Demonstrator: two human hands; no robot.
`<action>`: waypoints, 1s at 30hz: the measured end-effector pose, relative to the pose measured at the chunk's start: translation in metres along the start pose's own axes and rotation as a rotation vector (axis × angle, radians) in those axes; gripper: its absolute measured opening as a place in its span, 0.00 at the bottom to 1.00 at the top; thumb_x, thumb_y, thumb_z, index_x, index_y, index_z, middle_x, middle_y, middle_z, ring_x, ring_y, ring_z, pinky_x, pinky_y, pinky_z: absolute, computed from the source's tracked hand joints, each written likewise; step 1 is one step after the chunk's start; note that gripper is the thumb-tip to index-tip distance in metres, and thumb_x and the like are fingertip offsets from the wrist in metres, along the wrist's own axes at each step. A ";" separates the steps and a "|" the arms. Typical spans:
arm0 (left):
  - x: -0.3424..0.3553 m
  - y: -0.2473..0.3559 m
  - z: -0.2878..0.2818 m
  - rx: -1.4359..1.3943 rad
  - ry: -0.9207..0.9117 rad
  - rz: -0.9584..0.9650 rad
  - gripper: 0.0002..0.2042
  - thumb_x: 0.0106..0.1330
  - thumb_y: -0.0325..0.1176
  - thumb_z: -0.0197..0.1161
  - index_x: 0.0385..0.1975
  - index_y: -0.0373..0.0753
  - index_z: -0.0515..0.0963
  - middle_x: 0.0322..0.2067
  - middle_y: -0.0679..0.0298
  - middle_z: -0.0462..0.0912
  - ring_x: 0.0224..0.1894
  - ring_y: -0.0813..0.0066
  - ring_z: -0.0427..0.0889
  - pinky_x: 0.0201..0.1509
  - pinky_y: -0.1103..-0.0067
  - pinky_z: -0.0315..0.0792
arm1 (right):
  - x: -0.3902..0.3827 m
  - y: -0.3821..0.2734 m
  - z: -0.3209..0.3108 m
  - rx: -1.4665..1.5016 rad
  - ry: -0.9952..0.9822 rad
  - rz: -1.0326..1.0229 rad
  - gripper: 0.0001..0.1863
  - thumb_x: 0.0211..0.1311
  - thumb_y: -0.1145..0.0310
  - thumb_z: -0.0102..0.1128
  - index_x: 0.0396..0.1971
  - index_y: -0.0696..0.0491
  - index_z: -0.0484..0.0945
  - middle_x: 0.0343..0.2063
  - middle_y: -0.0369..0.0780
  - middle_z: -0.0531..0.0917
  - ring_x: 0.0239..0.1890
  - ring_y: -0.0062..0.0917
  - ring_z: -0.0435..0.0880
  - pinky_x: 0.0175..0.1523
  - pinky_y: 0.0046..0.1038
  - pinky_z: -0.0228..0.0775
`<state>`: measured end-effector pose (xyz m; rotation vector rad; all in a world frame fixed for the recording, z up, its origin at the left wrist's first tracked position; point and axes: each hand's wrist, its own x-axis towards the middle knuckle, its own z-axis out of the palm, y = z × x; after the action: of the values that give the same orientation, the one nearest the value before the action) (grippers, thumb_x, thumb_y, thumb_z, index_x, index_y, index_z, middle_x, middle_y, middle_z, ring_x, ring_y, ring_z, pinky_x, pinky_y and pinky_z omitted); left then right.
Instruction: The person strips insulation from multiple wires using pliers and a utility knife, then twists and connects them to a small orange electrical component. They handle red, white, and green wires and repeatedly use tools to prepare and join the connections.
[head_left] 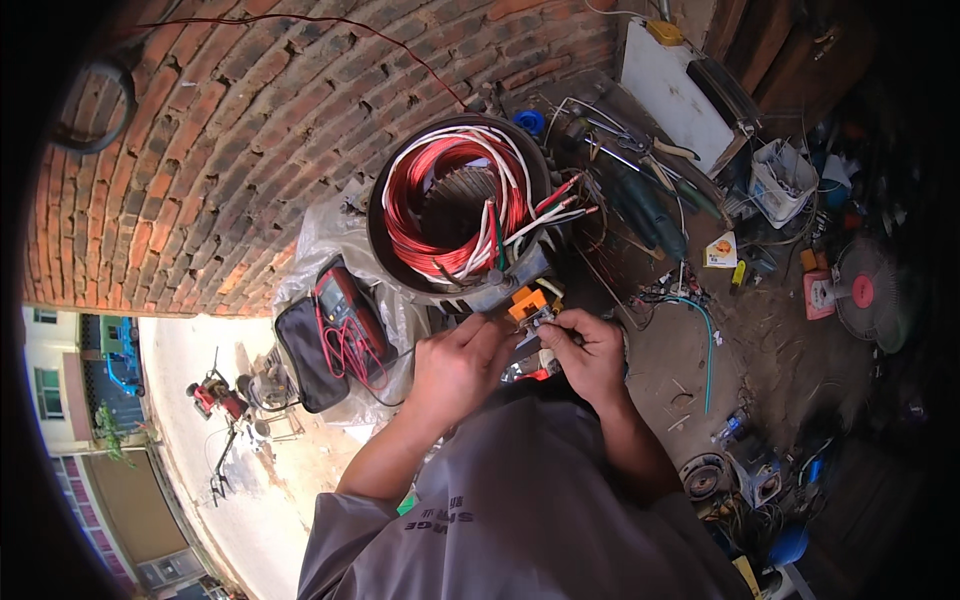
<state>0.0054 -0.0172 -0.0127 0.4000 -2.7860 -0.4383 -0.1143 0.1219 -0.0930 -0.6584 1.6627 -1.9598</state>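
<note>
Seemingly, close handwork is in hand at an orange plastic block [526,303] just beside a dark round metal housing [379,225]. The right hand [592,355] pinches a small silvery part [542,322]; the left hand [455,365] curls close, its hold unclear. The next move probably needs steadiness.

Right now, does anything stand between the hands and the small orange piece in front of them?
Nothing visible does: the left hand and right hand are close by the orange piece. The round housing holding red wire lies beyond it, not between. Whether either hand touches the piece is hard to tell.
</note>
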 end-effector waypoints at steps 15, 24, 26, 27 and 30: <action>0.044 -0.001 -0.059 -0.552 0.524 -0.206 0.11 0.63 0.26 0.75 0.42 0.31 0.84 0.35 0.59 0.84 0.34 0.70 0.81 0.41 0.79 0.75 | 0.028 -0.052 -0.046 -0.154 -0.092 -0.086 0.04 0.68 0.77 0.69 0.37 0.62 0.85 0.28 0.36 0.86 0.30 0.13 0.81 0.36 0.19 0.73; 0.097 0.006 -0.060 -0.516 0.257 -0.452 0.08 0.64 0.29 0.74 0.37 0.31 0.85 0.30 0.59 0.84 0.31 0.75 0.86 0.34 0.77 0.78 | 0.105 -0.107 -0.050 -0.299 -0.125 -0.516 0.10 0.60 0.81 0.71 0.42 0.58 0.84 0.41 0.42 0.83 0.40 0.28 0.82 0.43 0.25 0.75; 0.088 0.011 -0.061 -0.575 0.338 -0.508 0.06 0.66 0.27 0.71 0.34 0.30 0.83 0.29 0.60 0.84 0.30 0.76 0.85 0.32 0.78 0.77 | 0.115 -0.110 -0.049 -0.363 -0.188 -0.583 0.12 0.59 0.81 0.71 0.43 0.60 0.83 0.44 0.44 0.82 0.43 0.29 0.81 0.48 0.27 0.75; 0.083 0.012 -0.060 -0.541 0.357 -0.567 0.05 0.68 0.26 0.68 0.34 0.30 0.81 0.29 0.60 0.83 0.29 0.77 0.84 0.30 0.80 0.76 | 0.120 -0.111 -0.048 -0.394 -0.221 -0.617 0.13 0.59 0.82 0.70 0.44 0.61 0.83 0.45 0.45 0.81 0.44 0.30 0.81 0.50 0.28 0.75; 0.067 0.020 -0.064 -0.599 0.411 -0.712 0.04 0.71 0.25 0.64 0.38 0.30 0.80 0.30 0.61 0.83 0.31 0.80 0.81 0.34 0.80 0.75 | 0.133 -0.115 -0.042 -0.453 -0.278 -0.638 0.15 0.57 0.79 0.72 0.45 0.60 0.84 0.47 0.46 0.82 0.47 0.35 0.80 0.52 0.32 0.75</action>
<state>-0.0398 -0.0364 0.0682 1.1628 -1.9201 -1.1459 -0.2495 0.0854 0.0212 -1.7240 1.8736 -1.7421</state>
